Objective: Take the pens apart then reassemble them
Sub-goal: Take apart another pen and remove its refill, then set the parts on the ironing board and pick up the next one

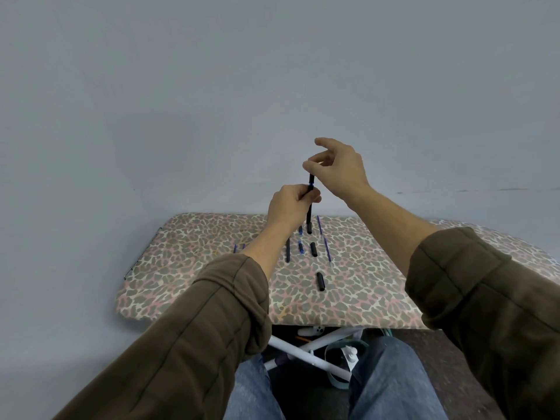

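I hold a black pen nearly upright above the leopard-print board. My left hand grips its middle, where a blue ring shows. My right hand pinches the pen's top end between thumb and fingers, index finger raised. Loose parts lie on the board below: a long black barrel, a short black piece, a black cap nearer me, thin blue refills, and small blue pieces.
Two more blue bits lie left of my left wrist. The board ends at a grey wall behind. White frame legs and my knees sit under its near edge.
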Tool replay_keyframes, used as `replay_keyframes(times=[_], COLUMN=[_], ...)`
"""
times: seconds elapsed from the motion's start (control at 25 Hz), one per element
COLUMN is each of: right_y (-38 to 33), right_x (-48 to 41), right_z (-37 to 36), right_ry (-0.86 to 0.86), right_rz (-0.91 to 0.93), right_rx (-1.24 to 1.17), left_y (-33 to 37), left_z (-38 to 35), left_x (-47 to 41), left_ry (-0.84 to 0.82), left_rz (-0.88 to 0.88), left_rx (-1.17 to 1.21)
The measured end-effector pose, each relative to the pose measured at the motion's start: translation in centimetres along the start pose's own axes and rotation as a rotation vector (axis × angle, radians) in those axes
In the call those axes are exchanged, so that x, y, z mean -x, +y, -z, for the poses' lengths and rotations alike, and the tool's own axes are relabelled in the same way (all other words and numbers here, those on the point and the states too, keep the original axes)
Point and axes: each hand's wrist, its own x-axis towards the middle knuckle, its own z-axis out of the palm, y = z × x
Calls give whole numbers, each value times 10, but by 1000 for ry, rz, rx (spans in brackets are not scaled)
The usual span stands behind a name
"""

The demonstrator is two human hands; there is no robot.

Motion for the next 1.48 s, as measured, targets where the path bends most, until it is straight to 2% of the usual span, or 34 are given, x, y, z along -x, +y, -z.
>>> replay_keyframes(times=[0.44,0.8,1.0,1.12,1.32,1.48], right_y=[-9,-21,-13,9,56,84], right_x=[-14,-23,-20,-10,14,25], right_z=[6,11,7,-2,-39,-69], right_ry=[25,85,142,59,-204,-375], right_rz=[20,5,-63,-165,-221,-313], right_rx=[1,-169,-119,7,346,523], left_y=[-8,-18,-25,-34,-49,-60], left_z=[0,4,12,18,22,23], left_x=[4,11,12,14,15,13], left_ry=[5,31,53,79,94,83], left_rz=[-1,15,8,3,13,37], left_rx=[-19,22,81,72,60,55])
